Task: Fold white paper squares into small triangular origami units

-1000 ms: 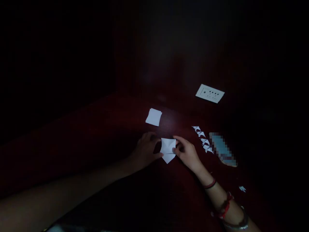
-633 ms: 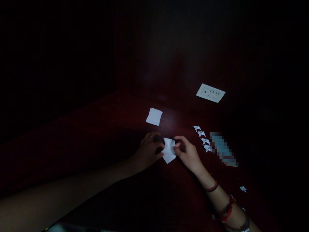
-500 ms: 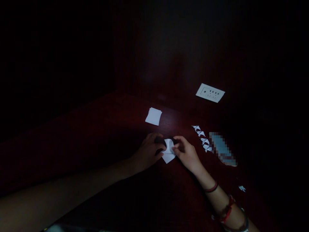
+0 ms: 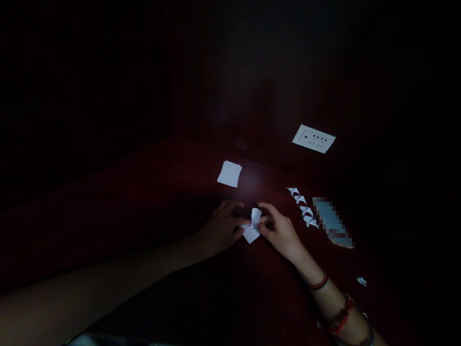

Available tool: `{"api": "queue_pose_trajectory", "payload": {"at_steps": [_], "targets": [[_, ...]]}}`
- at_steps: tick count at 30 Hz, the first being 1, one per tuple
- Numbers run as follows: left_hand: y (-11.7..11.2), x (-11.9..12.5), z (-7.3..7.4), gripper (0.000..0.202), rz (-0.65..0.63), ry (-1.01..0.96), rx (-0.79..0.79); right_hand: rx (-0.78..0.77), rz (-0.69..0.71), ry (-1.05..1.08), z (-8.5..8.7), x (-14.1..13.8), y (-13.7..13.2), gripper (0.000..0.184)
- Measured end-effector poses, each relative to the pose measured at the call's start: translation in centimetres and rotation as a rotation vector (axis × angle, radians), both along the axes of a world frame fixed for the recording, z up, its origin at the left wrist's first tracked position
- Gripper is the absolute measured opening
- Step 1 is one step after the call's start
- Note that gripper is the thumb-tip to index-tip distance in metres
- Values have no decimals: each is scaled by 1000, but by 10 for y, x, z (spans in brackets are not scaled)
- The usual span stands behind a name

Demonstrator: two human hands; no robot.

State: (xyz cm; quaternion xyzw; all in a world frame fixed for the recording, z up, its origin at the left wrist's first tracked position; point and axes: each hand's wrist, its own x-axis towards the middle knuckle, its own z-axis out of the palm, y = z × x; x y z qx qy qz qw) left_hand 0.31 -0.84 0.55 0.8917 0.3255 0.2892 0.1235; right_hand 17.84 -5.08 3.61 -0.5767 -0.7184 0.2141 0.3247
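Note:
A small white paper piece (image 4: 252, 227) lies partly folded on the dark red table (image 4: 162, 192). My left hand (image 4: 220, 230) pinches its left side with thumb and fingers. My right hand (image 4: 280, 231), with bangles and red threads on the wrist, pinches its right side. Both hands press the paper's sides toward each other, so only a narrow part of it shows between the fingers.
A small stack of white square papers (image 4: 229, 174) lies beyond the hands. A row of several folded white pieces (image 4: 302, 206) sits to the right beside a blurred object (image 4: 332, 223). A white socket plate (image 4: 313, 139) is farther back. A paper scrap (image 4: 361, 281) lies at the right.
The paper was a flat wider shape; both hands have drawn its sides inward, so it now looks narrower and more folded. The hands have come closer together.

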Motion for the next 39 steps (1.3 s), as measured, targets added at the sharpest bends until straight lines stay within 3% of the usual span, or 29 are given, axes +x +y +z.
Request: {"api": "queue_pose_trajectory", "payload": {"at_steps": [12, 27, 39], "targets": [[2, -2, -2, 20, -12, 27, 6, 38, -50, 111, -5, 1, 3, 37], [3, -2, -3, 17, -12, 14, 30, -12, -11, 45, -4, 0, 4, 39], [7, -1, -9, 17, -1, -7, -2, -38, 22, 37, -2, 0, 3, 20]]}}
